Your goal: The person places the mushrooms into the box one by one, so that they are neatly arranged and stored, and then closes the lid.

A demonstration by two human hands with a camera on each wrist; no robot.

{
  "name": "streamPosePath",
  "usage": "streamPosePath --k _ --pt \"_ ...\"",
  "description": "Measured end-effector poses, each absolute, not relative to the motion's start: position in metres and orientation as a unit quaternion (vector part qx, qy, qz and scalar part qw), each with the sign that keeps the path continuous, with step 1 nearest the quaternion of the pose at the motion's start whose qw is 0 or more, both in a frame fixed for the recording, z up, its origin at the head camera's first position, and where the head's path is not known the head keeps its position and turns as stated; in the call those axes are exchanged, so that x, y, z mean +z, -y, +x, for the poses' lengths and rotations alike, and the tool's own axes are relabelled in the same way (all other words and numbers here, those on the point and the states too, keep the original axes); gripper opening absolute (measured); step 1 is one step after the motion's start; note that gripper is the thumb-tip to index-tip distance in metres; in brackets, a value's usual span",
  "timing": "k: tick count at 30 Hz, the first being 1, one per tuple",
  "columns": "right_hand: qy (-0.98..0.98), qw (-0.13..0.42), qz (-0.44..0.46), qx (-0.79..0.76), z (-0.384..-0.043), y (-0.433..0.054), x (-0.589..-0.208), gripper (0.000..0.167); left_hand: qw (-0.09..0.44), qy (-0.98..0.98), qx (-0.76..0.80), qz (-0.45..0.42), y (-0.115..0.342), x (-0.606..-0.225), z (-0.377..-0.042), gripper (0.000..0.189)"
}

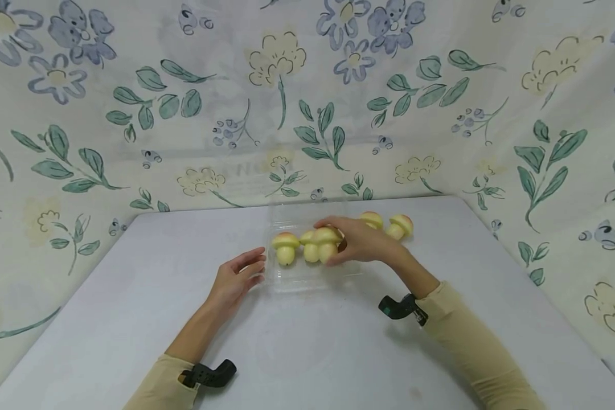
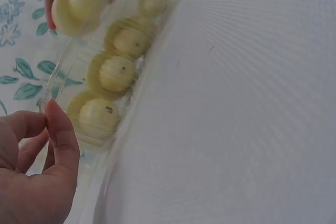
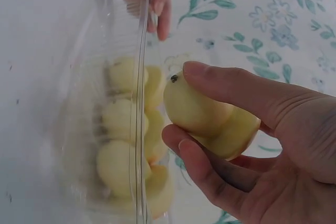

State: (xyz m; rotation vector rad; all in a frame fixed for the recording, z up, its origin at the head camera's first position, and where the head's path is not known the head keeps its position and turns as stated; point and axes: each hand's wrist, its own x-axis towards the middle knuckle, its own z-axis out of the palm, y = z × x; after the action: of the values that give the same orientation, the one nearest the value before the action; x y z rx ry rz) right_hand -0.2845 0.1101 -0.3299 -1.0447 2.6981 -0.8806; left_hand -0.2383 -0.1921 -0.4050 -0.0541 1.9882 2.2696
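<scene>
My right hand point(image 1: 364, 240) holds a pale yellow mushroom-shaped piece point(image 3: 197, 106) over a clear plastic box point(image 1: 307, 283). Thumb and fingers lie on either side of it, its rounded stem end pointing away from the palm in the right wrist view. Inside the box several matching mushroom-shaped pieces point(image 2: 100, 116) stand in a row, seen through its ribbed wall; in the head view the right hand covers part of the row. At the box's left end, my left hand point(image 2: 44, 163) pinches the rim between thumb and finger.
Two more yellow mushroom-shaped pieces with reddish tops, one at the far right point(image 1: 400, 226) and one beside it point(image 1: 372, 220), lie on the white table point(image 1: 184, 250) right of the box. A flower-printed cloth point(image 1: 307, 114) hangs behind the table.
</scene>
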Motion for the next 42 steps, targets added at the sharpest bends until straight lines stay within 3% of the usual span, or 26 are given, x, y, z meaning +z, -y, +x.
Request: streamPosePath --k 24,34,42 --pt "-0.851 0.103 -0.416 -0.304 -0.289 -0.047 -0.344 0.072 0.051 -0.655 0.753 -0.013 0.191 -0.406 -0.236 0.051" --pt "-0.850 0.099 -0.430 -0.287 -0.289 -0.034 -0.351 0.062 0.050 -0.654 0.754 -0.002 0.192 -0.405 -0.236 0.052" --pt "-0.857 0.127 -0.410 -0.286 -0.286 -0.032 -0.352 0.058 0.050 -0.654 0.755 0.004 0.191 -0.405 -0.236 0.052"
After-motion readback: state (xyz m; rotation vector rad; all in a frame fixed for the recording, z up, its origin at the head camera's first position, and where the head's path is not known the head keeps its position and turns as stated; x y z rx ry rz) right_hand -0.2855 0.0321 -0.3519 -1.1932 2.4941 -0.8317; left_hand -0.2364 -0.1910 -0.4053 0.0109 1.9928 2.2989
